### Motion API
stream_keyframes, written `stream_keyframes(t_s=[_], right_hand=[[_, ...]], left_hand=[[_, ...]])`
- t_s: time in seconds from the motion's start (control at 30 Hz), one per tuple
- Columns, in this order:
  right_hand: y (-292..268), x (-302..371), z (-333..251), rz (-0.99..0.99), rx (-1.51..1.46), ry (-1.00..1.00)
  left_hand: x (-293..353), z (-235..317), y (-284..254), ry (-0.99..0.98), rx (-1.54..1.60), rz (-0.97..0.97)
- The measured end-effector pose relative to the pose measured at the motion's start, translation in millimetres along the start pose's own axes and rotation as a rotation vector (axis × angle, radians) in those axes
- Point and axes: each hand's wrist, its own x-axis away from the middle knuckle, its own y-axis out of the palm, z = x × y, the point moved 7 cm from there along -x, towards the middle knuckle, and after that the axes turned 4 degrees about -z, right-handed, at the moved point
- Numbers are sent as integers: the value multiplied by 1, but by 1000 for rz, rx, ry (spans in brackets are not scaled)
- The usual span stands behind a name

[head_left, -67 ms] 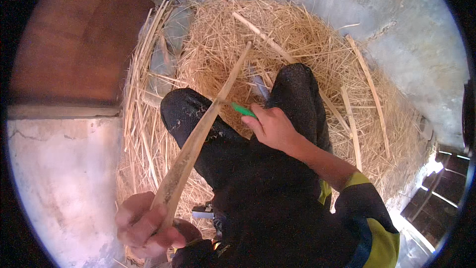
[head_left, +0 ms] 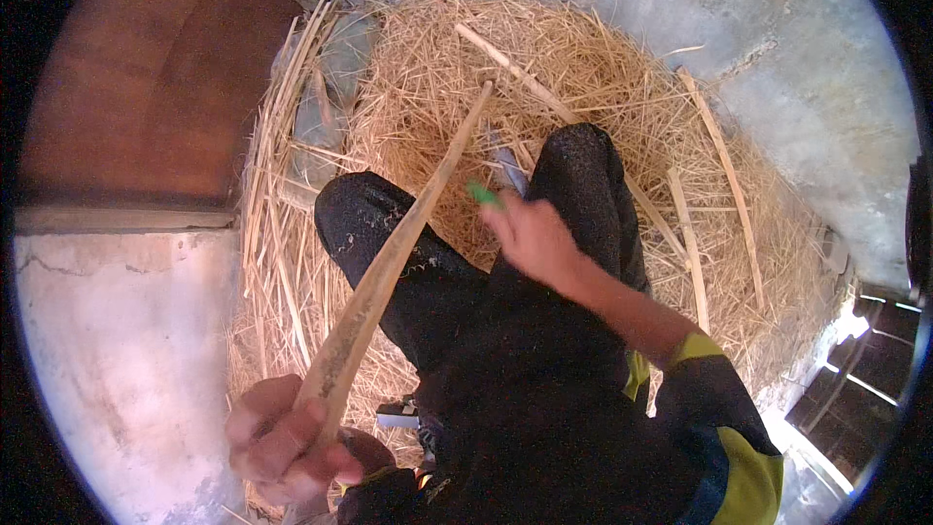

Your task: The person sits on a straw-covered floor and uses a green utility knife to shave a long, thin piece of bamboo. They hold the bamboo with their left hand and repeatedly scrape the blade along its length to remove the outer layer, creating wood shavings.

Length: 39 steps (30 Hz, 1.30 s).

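My left hand (head_left: 287,442) is closed around the thick lower end of a long, tapering wooden stick (head_left: 394,243). The pale stick has dark, rough patches near the grip and slants up and away over my left thigh, its thin tip above the straw. Fingers bent around a small green-handled tool (head_left: 481,192), my right hand (head_left: 535,238) is between my knees, right of the stick and apart from it. Motion blurs this hand, and the tool's working end cannot be made out.
Straw (head_left: 428,58) and shavings cover the floor around my legs. A pale stick (head_left: 515,70) lies ahead, with another stick (head_left: 724,170) to the right. A bluish-grey object (head_left: 507,167) rests between my knees. Walls (head_left: 680,0) and a brown panel (head_left: 155,78) enclose the spot.
My right hand and the green-handled tool have moved slightly up and away from the stick. My left hand and the stick stay nearly still.
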Motion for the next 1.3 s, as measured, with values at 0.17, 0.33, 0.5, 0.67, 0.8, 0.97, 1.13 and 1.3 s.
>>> stream_keyframes(t_s=[0.17, 0.33, 0.5, 0.67, 0.8, 0.97, 1.13, 1.3], right_hand=[[-12, -11, -21, 17, -24, -19], [5, -1, 11, -157, 111, 173], [-21, -12, -25, -79, -101, 118], [-39, 12, -84, -119, -447, -161], [-45, 49, -90, -220, -445, -197], [-38, 54, -92, -237, -112, -152], [-50, 70, -127, -209, -208, -366], [-31, 58, -85, -177, -78, -23]], left_hand=[[4, -1, -9, 50, 38, -136], [1, -4, -1, 41, 39, 5], [5, -5, -5, 71, 57, 41], [4, 5, -7, 43, 27, -65], [1, 8, -3, 123, 67, -229], [0, 6, -4, 106, 31, -189], [-6, 10, -6, 138, 71, -287], [-7, 13, -1, 206, 82, -251]])
